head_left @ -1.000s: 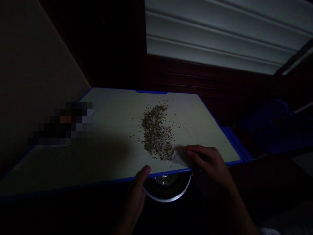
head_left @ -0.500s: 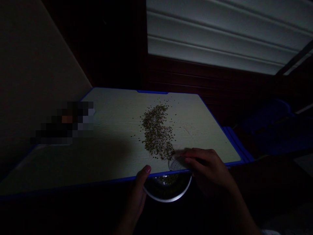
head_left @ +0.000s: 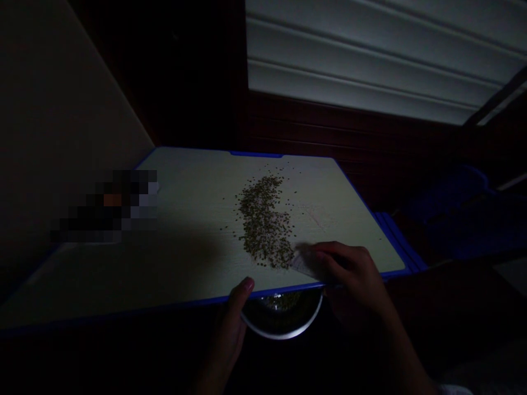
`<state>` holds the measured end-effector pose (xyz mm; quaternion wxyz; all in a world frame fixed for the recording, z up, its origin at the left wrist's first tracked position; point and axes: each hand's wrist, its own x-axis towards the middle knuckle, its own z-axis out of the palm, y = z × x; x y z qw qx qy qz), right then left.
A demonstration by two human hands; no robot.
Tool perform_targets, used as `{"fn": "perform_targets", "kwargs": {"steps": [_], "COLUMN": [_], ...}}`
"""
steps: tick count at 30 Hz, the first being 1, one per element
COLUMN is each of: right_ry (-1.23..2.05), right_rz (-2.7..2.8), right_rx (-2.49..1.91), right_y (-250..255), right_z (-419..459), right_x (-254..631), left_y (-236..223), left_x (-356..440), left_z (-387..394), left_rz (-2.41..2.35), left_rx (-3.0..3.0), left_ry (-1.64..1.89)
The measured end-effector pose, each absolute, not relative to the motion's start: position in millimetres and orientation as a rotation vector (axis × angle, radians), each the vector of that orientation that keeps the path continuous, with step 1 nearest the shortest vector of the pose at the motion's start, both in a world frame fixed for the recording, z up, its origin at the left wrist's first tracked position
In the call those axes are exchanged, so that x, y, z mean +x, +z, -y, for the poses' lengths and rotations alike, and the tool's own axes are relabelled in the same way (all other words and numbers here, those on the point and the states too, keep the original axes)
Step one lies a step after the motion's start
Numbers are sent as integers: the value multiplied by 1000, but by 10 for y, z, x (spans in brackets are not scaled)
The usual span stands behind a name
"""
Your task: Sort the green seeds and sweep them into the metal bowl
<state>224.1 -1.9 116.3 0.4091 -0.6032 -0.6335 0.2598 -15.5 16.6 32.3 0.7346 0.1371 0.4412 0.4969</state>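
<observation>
A loose patch of small dark seeds or grains (head_left: 265,219) is spread over the pale tabletop (head_left: 185,192) with a blue edge. Between the fingertips of my right hand (head_left: 354,269) is a pale, thin flat piece, perhaps a card (head_left: 302,264), laid against the near right side of the seeds. My left hand (head_left: 234,312) is closed at the left side of a metal bowl (head_left: 288,334), its thumb over the table's front edge; the fingers are mostly hidden. The bowl sits just under that edge, partly covered by it, with some seeds inside.
A blurred-out item (head_left: 111,211) lies at the table's left side by the wall (head_left: 49,109). Blue chairs or stools (head_left: 453,192) stand at the right. White slatted panels (head_left: 362,60) are behind the table. The room is very dim.
My right hand has shifted slightly up and to the right, the flat piece now tilted and away from the front edge beside the seeds. My left hand and the bowl have stayed put.
</observation>
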Motion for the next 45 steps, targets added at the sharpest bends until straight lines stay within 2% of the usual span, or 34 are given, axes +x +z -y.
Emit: {"fn": "perform_targets", "kwargs": {"steps": [45], "right_ry": [671], "right_rz": [1369], "right_rx": [-1608], "right_y": [1146], "right_z": [-20], "right_x": [2277], "left_y": [329], "left_x": [-131], "left_z": [-180], "left_rz": [-972], "left_rx": [268], "left_ry": [1120]}}
